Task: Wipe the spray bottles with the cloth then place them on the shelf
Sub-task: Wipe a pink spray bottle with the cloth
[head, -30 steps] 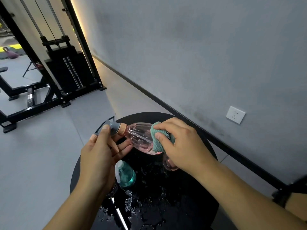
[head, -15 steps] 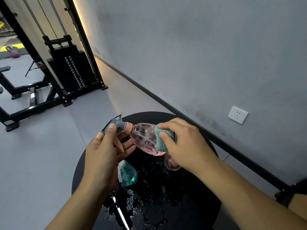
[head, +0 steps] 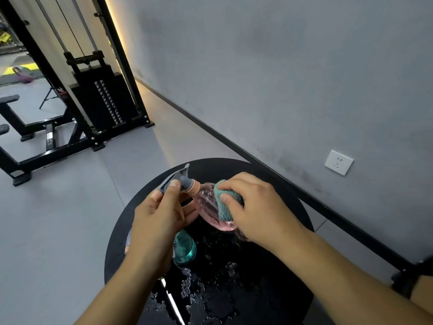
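A clear pink spray bottle [head: 208,207] with a grey trigger head lies tilted in the air above a round black table [head: 276,184]. My left hand [head: 157,221] grips its grey head and neck. My right hand [head: 257,209] presses a teal cloth [head: 225,205] against the bottle's body. A teal spray bottle [head: 185,247] stands on the table below my left hand, partly hidden by it. Another pink bottle peeks out under my right wrist. No shelf is in sight.
Water drops [head: 206,285] cover the wet tabletop. A grey wall with a white socket [head: 338,162] runs along the right. A black cable weight machine [head: 98,99] and a bench stand on the grey floor at the back left.
My right hand has slid the cloth along the pink bottle toward its neck. My left hand has kept hold of the trigger head, which now points a little higher.
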`<state>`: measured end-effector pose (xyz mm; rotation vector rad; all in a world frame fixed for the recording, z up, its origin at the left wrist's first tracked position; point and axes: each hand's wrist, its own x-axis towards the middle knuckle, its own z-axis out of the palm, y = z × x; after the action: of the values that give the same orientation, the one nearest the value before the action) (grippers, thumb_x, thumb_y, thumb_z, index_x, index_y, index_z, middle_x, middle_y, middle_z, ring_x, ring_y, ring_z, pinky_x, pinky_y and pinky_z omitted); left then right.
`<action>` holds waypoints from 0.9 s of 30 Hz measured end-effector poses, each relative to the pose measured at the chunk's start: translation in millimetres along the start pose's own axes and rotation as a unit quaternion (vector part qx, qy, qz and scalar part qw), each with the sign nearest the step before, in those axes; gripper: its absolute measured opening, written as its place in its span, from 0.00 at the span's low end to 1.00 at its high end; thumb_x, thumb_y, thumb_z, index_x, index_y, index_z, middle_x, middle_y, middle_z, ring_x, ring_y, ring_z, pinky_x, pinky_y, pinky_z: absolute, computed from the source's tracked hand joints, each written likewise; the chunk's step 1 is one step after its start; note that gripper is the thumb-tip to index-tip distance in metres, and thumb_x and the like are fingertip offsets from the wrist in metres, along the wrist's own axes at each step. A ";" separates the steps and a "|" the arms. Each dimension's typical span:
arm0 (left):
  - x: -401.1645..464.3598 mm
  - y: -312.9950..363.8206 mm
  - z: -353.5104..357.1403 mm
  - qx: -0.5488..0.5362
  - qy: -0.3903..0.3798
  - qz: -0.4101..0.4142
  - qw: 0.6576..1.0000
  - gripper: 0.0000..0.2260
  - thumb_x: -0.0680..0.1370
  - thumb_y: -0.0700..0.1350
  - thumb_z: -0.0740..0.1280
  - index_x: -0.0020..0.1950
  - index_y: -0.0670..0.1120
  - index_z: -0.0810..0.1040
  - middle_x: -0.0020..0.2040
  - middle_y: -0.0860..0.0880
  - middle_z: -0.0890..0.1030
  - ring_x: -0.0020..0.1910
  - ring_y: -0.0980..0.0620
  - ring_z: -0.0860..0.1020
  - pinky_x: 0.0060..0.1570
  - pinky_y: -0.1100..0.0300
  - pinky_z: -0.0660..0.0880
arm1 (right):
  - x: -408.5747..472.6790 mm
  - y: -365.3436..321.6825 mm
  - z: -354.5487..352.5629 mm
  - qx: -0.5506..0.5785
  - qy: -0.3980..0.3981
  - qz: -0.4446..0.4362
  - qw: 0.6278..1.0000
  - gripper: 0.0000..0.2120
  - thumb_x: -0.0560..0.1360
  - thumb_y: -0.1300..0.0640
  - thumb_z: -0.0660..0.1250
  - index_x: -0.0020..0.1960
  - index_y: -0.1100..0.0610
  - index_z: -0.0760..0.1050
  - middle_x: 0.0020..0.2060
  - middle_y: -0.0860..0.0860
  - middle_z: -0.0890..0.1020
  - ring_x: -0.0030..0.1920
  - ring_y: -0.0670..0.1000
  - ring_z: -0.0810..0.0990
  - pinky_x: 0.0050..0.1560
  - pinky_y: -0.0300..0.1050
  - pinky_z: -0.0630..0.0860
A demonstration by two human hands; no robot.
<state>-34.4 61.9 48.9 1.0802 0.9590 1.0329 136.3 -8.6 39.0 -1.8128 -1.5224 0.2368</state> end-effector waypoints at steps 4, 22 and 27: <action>-2.5 -5.3 3.5 0.015 -0.017 -0.010 1.000 0.11 0.86 0.46 0.65 0.58 0.40 0.83 0.50 0.43 0.89 0.51 0.42 0.89 0.48 0.53 0.86 | -0.2 -6.3 5.5 -0.007 -0.013 -0.045 0.999 0.10 0.81 0.54 0.68 0.61 0.49 0.82 0.56 0.40 0.80 0.58 0.42 0.75 0.59 0.37 0.73; 1.5 8.1 -3.5 -0.048 0.015 0.013 0.999 0.09 0.87 0.45 0.64 0.56 0.41 0.81 0.50 0.42 0.89 0.49 0.39 0.89 0.48 0.49 0.87 | 4.0 10.9 -14.2 0.026 0.003 0.047 0.999 0.08 0.81 0.50 0.68 0.59 0.45 0.82 0.53 0.37 0.79 0.54 0.37 0.78 0.48 0.23 0.71; 5.7 7.4 -7.6 -0.066 0.042 0.006 0.997 0.09 0.87 0.46 0.64 0.58 0.41 0.79 0.51 0.39 0.89 0.50 0.38 0.89 0.48 0.48 0.87 | 1.3 13.6 -11.8 0.035 0.011 0.041 0.998 0.09 0.80 0.51 0.70 0.59 0.45 0.83 0.54 0.37 0.79 0.55 0.37 0.78 0.50 0.23 0.70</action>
<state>-41.6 70.2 54.0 0.9398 0.9380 1.1420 153.9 -12.6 39.1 -1.8174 -1.4086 0.3049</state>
